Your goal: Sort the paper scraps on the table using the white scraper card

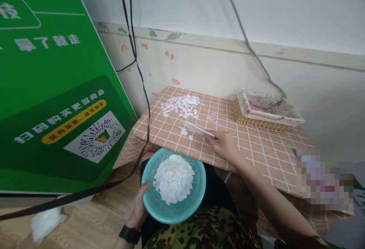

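Note:
My left hand (pixel 140 203) grips the left rim of a round teal plastic colander (pixel 201 188), which rests over my lap below the table edge. Heaped inside it are small torn white paper scraps (pixel 174 178). My right hand (pixel 224 144) is closed on one end of a flat white strip (pixel 196 129), held low above the tablecloth; its exact kind is unclear. A few loose paper bits (pixel 184 131) lie by the strip's far end. Farther back is a spread pile of white and pink paper scraps (pixel 182 105).
A checked brown cloth covers the table (pixel 228 116). A lined wicker basket (pixel 256 121) stands at the back right, near a grey cable (pixel 248 40). Black cords (pixel 144 85) hang at the left, before a green panel (pixel 57 89). A pinkish patch (pixel 212 117) lies mid-table.

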